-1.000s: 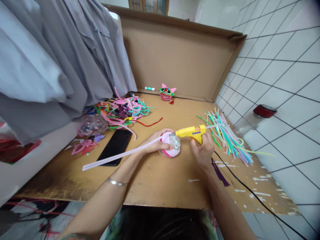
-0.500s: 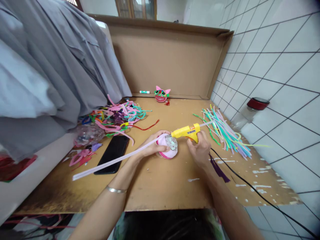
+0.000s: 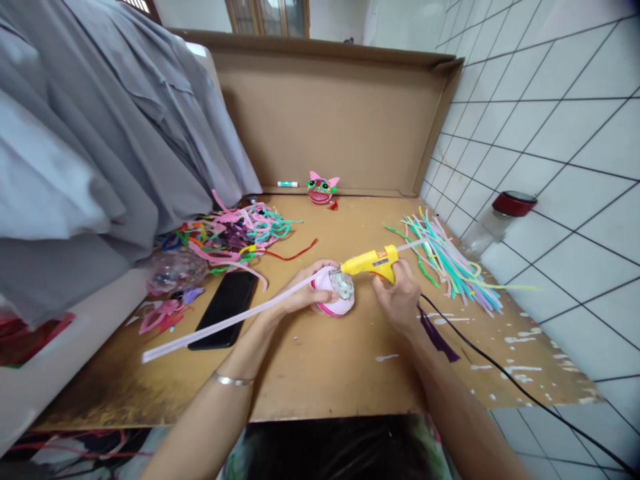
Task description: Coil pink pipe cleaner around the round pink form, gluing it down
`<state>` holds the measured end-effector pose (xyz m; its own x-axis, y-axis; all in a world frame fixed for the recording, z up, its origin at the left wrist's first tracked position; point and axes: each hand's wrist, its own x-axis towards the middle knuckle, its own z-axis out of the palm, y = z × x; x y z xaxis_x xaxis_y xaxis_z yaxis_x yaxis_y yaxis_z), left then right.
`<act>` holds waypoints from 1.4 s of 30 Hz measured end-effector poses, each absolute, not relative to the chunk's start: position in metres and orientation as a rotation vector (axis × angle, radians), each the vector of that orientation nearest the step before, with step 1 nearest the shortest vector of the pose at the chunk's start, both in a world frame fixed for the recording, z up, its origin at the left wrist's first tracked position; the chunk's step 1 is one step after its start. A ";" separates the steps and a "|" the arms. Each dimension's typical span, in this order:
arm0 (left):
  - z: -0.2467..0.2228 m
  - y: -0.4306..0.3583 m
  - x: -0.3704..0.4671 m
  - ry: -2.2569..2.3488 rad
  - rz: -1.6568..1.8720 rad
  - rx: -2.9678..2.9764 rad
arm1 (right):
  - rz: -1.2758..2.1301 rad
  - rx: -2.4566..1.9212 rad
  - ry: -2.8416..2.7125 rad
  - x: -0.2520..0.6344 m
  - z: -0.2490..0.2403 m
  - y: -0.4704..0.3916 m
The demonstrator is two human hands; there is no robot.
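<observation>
Hot-glue gun (image 3: 367,262) aimed at pink-wrapped ball (image 3: 336,307)

Over the middle of the table (image 3: 330,387), the left hand (image 3: 305,291) has its fingers closed around the pink-wrapped ball, a pale pink pipe cleaner (image 3: 215,327) stretching leftward above the black phone (image 3: 227,300); the right hand's (image 3: 401,297) fingers clasp the hot-glue gun

A glue gun (image 3: 367,262), pipe cleaners (image 3: 456,267) and spattered table (image 3: 330,377) suggest a craft workspace.

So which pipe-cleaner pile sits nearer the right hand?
The bundle of mostly straight pipe cleaners at right, beyond the right hand gripping the yellow glue gun. The other, a tangle of bent pipe cleaners, lies farther off, beyond the black phone.
</observation>
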<state>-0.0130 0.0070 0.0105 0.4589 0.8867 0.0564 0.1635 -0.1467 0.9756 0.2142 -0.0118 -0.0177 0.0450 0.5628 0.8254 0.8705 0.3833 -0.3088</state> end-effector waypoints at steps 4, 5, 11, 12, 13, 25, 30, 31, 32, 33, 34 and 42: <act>0.012 0.006 -0.012 0.939 0.834 1.604 | -0.405 -1.275 -1.634 0.213 -0.016 -0.013; 0.013 0.005 -0.011 0.938 0.834 1.597 | -0.402 -1.274 -1.642 0.213 -0.016 -0.013; 0.013 0.005 -0.010 0.941 0.847 1.593 | -0.350 -1.315 -1.670 0.213 -0.015 -0.014; 0.013 0.005 -0.011 0.945 0.846 1.599 | -0.351 -1.313 -1.667 0.213 -0.015 -0.014; 0.012 0.005 -0.011 0.948 0.844 1.606 | -0.355 -1.307 -1.663 0.213 -0.015 -0.013; 0.016 0.003 -0.009 0.926 0.840 1.563 | -0.351 -1.300 -1.671 0.213 -0.015 -0.013; 0.012 0.005 -0.011 0.943 0.839 1.604 | -0.364 -1.286 -1.631 0.213 -0.014 -0.013; 0.012 0.006 -0.011 0.946 0.838 1.609 | -0.371 -1.283 -1.616 0.213 -0.014 -0.012; 0.011 0.006 -0.011 0.947 0.841 1.611 | -0.374 -1.282 -1.609 0.213 -0.014 -0.012; 0.011 0.006 -0.011 0.946 0.843 1.610 | -0.375 -1.285 -1.609 0.213 -0.015 -0.012; 0.011 0.006 -0.011 0.943 0.843 1.606 | -0.375 -1.292 -1.614 0.213 -0.015 -0.012; 0.012 0.006 -0.009 0.936 0.846 1.576 | -0.235 -1.378 -1.557 0.212 -0.017 -0.010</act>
